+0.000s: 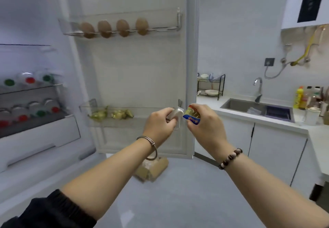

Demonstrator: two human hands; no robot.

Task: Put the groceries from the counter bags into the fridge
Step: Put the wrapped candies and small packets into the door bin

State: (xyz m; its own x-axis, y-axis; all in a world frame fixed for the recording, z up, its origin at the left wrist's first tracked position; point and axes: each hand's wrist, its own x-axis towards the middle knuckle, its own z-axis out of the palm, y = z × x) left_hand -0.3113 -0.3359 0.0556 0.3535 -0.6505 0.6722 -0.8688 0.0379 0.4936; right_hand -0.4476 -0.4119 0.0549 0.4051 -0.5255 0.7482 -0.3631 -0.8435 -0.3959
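Note:
The fridge door (133, 78) stands open in front of me. My left hand (159, 126) grips a small white packet (175, 113) at the right end of the lower door shelf (151, 120). Close beside it, my right hand (204, 120) pinches a yellow and blue snack packet (192, 115). Two golden packets (110, 115) lie in that lower shelf. Several brown eggs (114, 28) sit in the upper door rack. Bottles with red and green caps (28, 81) fill the fridge's inner shelves at the left.
A brown paper bag (151, 170) lies on the grey floor below the door. To the right is a white counter (267, 119) with a sink (256, 109), a tap, a dish rack (211, 87), paper cups and bottles (302, 97).

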